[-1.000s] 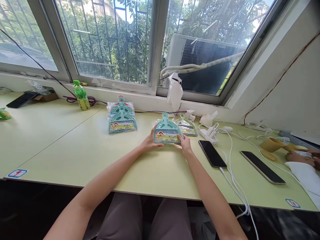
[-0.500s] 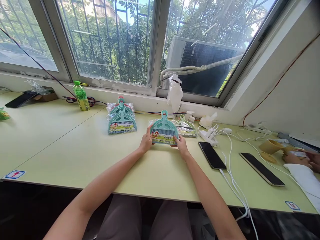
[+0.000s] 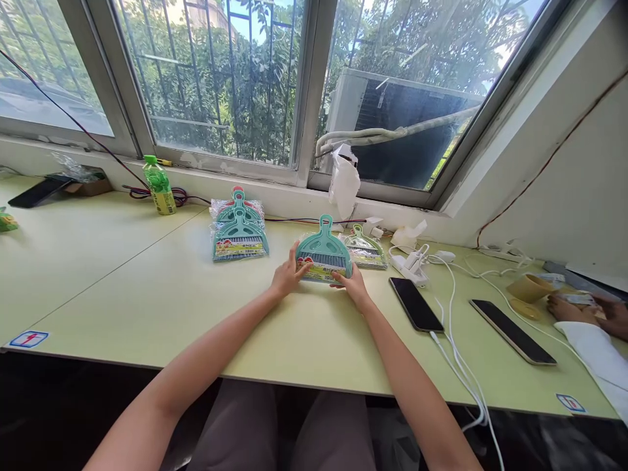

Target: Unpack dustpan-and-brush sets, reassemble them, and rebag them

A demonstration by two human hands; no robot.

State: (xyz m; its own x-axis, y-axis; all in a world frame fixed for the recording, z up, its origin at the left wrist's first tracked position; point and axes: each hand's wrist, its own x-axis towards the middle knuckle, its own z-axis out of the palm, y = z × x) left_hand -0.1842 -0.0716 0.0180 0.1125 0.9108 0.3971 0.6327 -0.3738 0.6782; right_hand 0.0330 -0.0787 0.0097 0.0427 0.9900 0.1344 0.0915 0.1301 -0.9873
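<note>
At the far left, a bit of a green packet (image 3: 6,220) on the pale green worktop (image 3: 161,288). Next, a flat black thing (image 3: 36,191) beside a small brown box (image 3: 93,186). Then a green-capped drink bottle (image 3: 161,190), standing up near the window. After that, a little pile of wrapped dustpan-and-brush sets (image 3: 239,234), with a bit of red at the back.

In the middle, left hand (image 3: 288,273) clamped on the left side of a teal dustpan-and-brush set (image 3: 324,246), handle pointing up to the window. Right hand (image 3: 352,286) clamped on the right side, near the bottom corner. Touching the worktop or held just above? Cannot tell. Just behind, to the right, a green dustpan-and-brush set (image 3: 367,254) on the worktop.

Farther right, a white power strip (image 3: 409,268), a black phone (image 3: 416,305) beside white cables (image 3: 454,327), and another dark phone (image 3: 511,331). At the far right, a yellow cup (image 3: 527,288) near another person's hand (image 3: 569,309) and white sleeve (image 3: 586,340).
</note>
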